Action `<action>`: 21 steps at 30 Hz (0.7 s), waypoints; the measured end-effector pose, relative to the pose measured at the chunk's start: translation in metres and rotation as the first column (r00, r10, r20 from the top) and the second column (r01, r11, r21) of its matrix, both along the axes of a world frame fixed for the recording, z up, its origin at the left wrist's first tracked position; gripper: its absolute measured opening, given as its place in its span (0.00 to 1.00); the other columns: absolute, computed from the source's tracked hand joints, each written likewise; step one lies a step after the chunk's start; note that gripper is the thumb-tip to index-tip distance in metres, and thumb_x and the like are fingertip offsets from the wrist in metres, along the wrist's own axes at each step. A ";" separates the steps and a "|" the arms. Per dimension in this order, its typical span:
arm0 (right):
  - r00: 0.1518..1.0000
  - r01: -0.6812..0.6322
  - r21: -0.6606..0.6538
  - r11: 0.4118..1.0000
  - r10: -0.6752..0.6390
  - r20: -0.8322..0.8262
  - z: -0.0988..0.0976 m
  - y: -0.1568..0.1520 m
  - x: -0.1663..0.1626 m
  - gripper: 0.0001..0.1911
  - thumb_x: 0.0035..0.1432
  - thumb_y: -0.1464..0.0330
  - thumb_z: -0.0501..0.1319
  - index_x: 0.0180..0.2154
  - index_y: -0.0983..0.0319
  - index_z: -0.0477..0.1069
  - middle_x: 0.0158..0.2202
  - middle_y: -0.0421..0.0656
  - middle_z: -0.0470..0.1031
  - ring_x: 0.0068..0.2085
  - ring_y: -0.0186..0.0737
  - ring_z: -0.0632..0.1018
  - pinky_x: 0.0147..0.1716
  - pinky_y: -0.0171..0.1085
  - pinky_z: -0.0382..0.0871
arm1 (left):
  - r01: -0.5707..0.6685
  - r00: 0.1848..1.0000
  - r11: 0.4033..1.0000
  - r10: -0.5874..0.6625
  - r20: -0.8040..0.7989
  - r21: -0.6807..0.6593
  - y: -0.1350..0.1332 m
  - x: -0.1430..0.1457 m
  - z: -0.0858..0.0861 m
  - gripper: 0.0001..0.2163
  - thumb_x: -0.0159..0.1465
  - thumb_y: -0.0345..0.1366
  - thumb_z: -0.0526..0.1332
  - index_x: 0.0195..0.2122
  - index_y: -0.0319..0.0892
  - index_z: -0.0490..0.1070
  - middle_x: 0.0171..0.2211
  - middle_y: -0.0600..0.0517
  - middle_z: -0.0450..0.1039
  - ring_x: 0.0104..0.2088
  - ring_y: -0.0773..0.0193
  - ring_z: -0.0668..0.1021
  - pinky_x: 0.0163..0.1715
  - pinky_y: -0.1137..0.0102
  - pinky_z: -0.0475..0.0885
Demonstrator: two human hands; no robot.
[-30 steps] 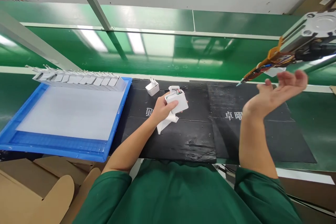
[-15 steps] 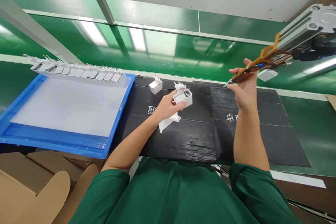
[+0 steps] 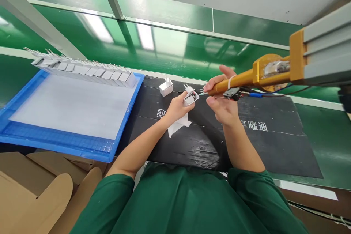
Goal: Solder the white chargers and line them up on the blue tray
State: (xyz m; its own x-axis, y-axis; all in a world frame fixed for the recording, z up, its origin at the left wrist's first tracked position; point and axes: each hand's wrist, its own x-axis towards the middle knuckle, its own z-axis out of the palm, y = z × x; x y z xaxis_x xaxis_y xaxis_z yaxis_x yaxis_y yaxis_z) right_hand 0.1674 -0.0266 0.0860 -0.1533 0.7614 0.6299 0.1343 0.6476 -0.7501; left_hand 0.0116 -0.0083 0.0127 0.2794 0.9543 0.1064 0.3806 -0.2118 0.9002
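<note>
My left hand is closed round a white plug charger whose case is open at one side, showing dark parts inside. Its two pins point up and away from me. My right hand grips a gold-coloured dispensing gun near its front end, fingers above and thumb below. The gun's thin teal tip is right at the charger's open side; whether they touch I cannot tell. Below my left hand lies a crumpled white paper. Another white charger stands behind it, pins up.
On the left, a blue tray holds a white sheet and a row of white chargers along its far edge. Black cardboard covers the bench. The gun's thick grey cylinder extends to the right edge.
My right hand has brought the dispensing gun leftward to the open charger. My left hand has tilted the charger so its open side faces more toward the tip.
</note>
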 end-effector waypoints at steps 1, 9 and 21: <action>1.000 -0.018 -0.006 1.000 0.018 -0.019 0.000 -0.001 -0.002 0.33 0.55 0.54 0.65 0.59 0.46 0.57 0.38 0.40 0.65 0.38 0.40 0.71 0.40 0.44 0.73 | 0.002 1.000 1.000 -0.003 0.016 0.006 0.000 0.000 0.001 0.11 0.58 0.35 0.66 0.41 0.40 0.72 0.31 0.54 0.76 0.29 0.67 0.74 0.30 0.75 0.65; 0.996 -0.027 -0.029 0.999 0.025 -0.086 -0.002 -0.004 -0.004 0.25 0.59 0.56 0.62 0.57 0.45 0.62 0.35 0.39 0.66 0.36 0.38 0.71 0.39 0.42 0.73 | 0.027 0.981 0.999 -0.032 0.193 0.027 -0.008 0.002 0.008 0.12 0.59 0.37 0.65 0.44 0.40 0.74 0.34 0.53 0.78 0.32 0.66 0.77 0.33 0.75 0.69; 0.990 -0.067 -0.045 0.997 0.061 -0.130 0.000 -0.008 -0.004 0.27 0.54 0.54 0.65 0.56 0.45 0.65 0.35 0.40 0.66 0.37 0.40 0.70 0.38 0.42 0.73 | 0.030 0.988 0.999 -0.026 0.149 -0.025 -0.007 0.003 0.008 0.14 0.59 0.36 0.66 0.46 0.40 0.73 0.35 0.52 0.80 0.34 0.65 0.78 0.36 0.73 0.71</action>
State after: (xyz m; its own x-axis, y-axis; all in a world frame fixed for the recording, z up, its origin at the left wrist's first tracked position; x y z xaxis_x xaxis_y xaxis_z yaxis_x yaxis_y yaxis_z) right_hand 0.1631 -0.0347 0.0858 -0.1233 0.7833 0.6093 -0.0054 0.6135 -0.7897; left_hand 0.0141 -0.0155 0.0205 0.2893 0.9493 0.1234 0.2363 -0.1957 0.9518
